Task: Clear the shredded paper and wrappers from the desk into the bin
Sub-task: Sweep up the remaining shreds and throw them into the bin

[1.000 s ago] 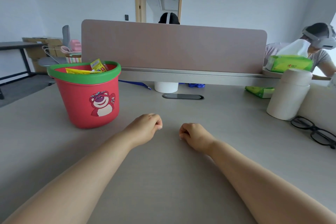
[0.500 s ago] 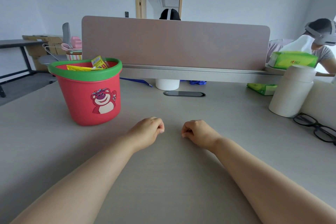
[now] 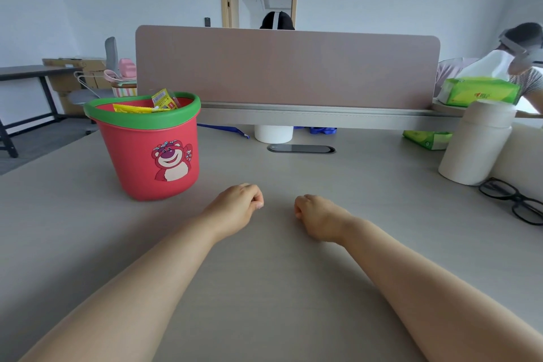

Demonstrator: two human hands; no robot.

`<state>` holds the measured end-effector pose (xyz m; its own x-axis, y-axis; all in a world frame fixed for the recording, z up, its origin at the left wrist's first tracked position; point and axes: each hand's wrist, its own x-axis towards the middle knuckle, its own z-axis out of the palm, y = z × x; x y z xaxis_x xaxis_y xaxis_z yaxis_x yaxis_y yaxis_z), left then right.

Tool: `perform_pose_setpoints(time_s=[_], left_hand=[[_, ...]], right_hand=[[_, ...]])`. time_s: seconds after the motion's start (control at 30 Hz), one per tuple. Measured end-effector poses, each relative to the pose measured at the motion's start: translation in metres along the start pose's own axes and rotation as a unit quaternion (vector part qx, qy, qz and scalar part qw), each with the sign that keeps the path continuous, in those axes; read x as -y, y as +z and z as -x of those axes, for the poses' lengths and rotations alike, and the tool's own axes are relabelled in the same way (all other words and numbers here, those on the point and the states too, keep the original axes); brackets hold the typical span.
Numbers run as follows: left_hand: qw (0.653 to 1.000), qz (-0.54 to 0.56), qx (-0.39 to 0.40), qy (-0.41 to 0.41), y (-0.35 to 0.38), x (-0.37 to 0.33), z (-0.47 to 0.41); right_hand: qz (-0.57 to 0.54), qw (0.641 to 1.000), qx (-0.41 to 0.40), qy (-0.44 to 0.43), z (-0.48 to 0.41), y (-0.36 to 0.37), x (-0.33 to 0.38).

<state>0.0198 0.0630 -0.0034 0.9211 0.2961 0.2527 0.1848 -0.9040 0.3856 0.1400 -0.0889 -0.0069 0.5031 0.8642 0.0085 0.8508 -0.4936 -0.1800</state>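
Observation:
A red bin [image 3: 138,156] with a green rim and a pink bear picture stands on the grey desk [image 3: 264,288] at the left. Yellow wrappers [image 3: 147,106] stick up inside it. My left hand [image 3: 238,209] rests on the desk as a closed fist, just right of the bin's base. My right hand [image 3: 317,214] lies beside it, also a closed fist, a short gap between the two. Neither hand holds anything that I can see. No shredded paper shows on the desk.
A white cylinder container [image 3: 476,141] and black glasses [image 3: 517,200] sit at the right. A small green packet [image 3: 426,138], a green tissue pack [image 3: 476,91], a white cup [image 3: 273,134] and a cable grommet [image 3: 301,149] lie near the pink divider [image 3: 288,67]. Two persons sit beyond.
Both fists stay side by side on the desk. The view has tilted slightly, so the hands and bin sit a little differently in frame.

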Motion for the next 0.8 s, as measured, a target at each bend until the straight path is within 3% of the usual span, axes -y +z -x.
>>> perform_pose_setpoints(time_s=[0.13, 0.3, 0.4, 0.5, 0.6, 0.8], left_hand=[[0.999, 0.012, -0.04, -0.006, -0.015, -0.001, 0.001], [0.987, -0.006, -0.16, 0.025, -0.063, -0.009, 0.006], [0.958, -0.064, -0.273, 0.052, -0.113, -0.002, 0.013], [0.916, -0.126, -0.381, 0.002, -0.169, 0.018, 0.008], [0.923, -0.146, -0.347, -0.072, -0.212, 0.044, -0.01], [0.957, -0.15, -0.217, -0.121, -0.236, 0.079, -0.024]], right_hand=[[-0.119, 0.992, -0.051, -0.002, -0.003, -0.01, 0.0], [-0.255, 0.956, -0.136, -0.047, -0.017, -0.053, 0.032], [-0.303, 0.933, -0.17, -0.092, -0.041, -0.084, 0.066], [-0.31, 0.913, -0.22, -0.151, -0.074, -0.118, 0.11], [-0.295, 0.902, -0.245, -0.196, -0.111, -0.142, 0.152], [-0.221, 0.929, -0.23, -0.189, -0.164, -0.146, 0.187]])
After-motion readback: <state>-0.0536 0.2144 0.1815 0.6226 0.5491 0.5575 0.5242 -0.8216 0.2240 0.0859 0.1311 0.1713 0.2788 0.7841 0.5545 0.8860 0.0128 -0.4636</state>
